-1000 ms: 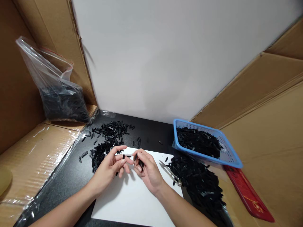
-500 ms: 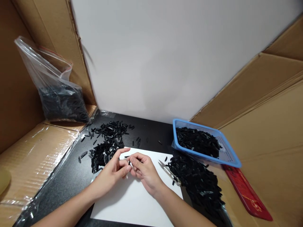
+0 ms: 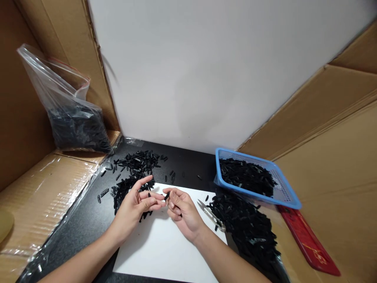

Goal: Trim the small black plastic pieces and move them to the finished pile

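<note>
Here the left hand [image 3: 134, 204] and right hand [image 3: 181, 208] meet fingertip to fingertip above a smooth white rectangular sheet [image 3: 165, 251] lying on the matte black surface [image 3: 85, 220]. Between them, pinched by the right hand's thumb and forefinger, sits a small, slim black plastic piece [image 3: 166, 196], short and rod-like; the left hand's fingers are half spread and touch it at its tip. Just left lies a loose heap of matching black pieces [image 3: 132, 173]; a bigger glossy pile [image 3: 244, 224] spreads to the right, beside small metal thread snips [image 3: 211, 215]. A blue perforated plastic basket [image 3: 287, 192] holds more, and a crinkled clear plastic bag [image 3: 67, 114] leans on corrugated cardboard.
</note>
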`<state>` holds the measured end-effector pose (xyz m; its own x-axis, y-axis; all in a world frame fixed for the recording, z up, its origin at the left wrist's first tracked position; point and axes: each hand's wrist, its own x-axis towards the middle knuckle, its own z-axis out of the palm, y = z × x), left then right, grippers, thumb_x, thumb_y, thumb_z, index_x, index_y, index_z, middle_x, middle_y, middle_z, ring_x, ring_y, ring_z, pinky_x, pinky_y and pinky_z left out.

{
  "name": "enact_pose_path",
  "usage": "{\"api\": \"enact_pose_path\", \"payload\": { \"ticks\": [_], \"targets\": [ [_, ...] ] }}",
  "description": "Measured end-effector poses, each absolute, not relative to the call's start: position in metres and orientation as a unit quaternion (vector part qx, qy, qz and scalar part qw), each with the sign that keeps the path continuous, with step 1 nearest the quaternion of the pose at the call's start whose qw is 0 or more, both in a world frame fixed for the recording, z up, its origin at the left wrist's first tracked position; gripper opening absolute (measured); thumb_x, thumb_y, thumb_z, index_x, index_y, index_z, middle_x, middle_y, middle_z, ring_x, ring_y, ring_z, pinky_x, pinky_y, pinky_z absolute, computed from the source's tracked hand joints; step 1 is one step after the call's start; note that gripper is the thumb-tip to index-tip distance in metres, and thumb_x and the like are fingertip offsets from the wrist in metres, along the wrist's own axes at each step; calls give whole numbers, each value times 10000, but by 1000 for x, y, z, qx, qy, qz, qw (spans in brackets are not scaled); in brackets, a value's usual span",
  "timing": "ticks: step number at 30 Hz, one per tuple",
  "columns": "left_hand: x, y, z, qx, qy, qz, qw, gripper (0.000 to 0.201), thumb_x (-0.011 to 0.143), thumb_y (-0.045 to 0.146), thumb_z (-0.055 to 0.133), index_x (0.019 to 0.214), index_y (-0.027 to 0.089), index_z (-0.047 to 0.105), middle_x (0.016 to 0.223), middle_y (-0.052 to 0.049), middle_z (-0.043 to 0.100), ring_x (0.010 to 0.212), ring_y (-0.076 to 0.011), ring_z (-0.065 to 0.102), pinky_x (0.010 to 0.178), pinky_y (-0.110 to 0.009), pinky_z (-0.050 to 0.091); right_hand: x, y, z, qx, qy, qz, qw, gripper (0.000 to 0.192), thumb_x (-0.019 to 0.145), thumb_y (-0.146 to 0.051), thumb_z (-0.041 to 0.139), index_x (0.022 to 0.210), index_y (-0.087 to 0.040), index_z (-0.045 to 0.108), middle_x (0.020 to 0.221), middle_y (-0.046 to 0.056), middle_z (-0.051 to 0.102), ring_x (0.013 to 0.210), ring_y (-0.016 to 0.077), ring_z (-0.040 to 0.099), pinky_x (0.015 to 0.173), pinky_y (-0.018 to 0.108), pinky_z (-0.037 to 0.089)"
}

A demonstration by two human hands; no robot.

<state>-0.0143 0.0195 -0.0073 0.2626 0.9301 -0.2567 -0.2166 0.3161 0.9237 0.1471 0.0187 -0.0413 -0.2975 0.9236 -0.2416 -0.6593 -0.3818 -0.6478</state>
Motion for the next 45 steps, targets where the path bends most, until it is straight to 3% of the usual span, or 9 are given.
{"api": "enact_pose_path", "payload": {
  "ticks": [4,8,14,22,32,35,39,42,45],
  "targets": [
    [-13,21,-7,415,457,406,674,432,758,380,723,1059,182,485,699,-31,740,518,-148,667,431,-192,465,147,19,-39,-308,-218,773,510,263,699,-362,809,830,-150,726,501,-74,416,412,22,151,368,168,99],
    [-12,20,-9,426,452,375,688,345,751,456,703,856,174,534,560,0,691,334,-74,501,311,-145,301,147,18,-37,-314,-223,768,511,272,702,-360,798,834,-140,707,526,-68,434,417,25,153,370,173,101],
    [-11,20,-12,412,430,410,691,372,758,392,722,1009,128,651,680,-11,682,483,-62,520,435,-167,371,144,16,-36,-320,-242,759,513,337,806,-413,652,614,-153,556,600,-30,506,412,37,245,369,181,116],
    [-10,17,-13,452,411,368,701,570,813,359,665,1287,154,425,701,-19,687,501,-127,586,438,-218,405,140,13,-37,-389,-312,722,480,331,746,-465,727,830,-153,654,454,-111,353,397,36,170,382,186,101],
    [-9,10,-17,506,409,313,692,558,866,366,581,1326,214,303,688,17,644,513,-134,563,469,-235,405,138,13,-38,-386,-307,741,456,303,709,-412,775,741,-139,648,472,-55,483,386,33,261,389,202,91],
    [-13,14,-13,571,441,315,617,435,881,353,548,1268,226,394,720,27,600,591,-134,539,536,-242,394,141,15,-39,-358,-284,759,463,287,706,-384,785,765,-123,679,472,-62,463,386,24,203,384,201,70],
    [-26,25,-8,718,495,265,411,133,896,291,486,963,233,584,728,28,535,667,-156,506,623,-269,376,143,17,-40,-332,-245,773,482,273,688,-350,808,793,-120,704,493,-82,406,408,22,149,378,192,71],
    [-33,30,-13,784,511,197,292,60,840,251,559,811,228,607,790,-6,560,753,-203,524,660,-298,371,144,17,-40,-328,-234,777,484,265,698,-345,803,799,-119,707,502,-74,419,413,25,143,375,192,72],
    [-35,30,-22,807,518,141,245,79,744,226,681,802,218,628,827,-32,569,793,-240,532,677,-322,366,143,17,-39,-327,-233,777,486,256,709,-343,795,799,-120,707,509,-72,420,411,25,141,373,189,76]
  ]
}}
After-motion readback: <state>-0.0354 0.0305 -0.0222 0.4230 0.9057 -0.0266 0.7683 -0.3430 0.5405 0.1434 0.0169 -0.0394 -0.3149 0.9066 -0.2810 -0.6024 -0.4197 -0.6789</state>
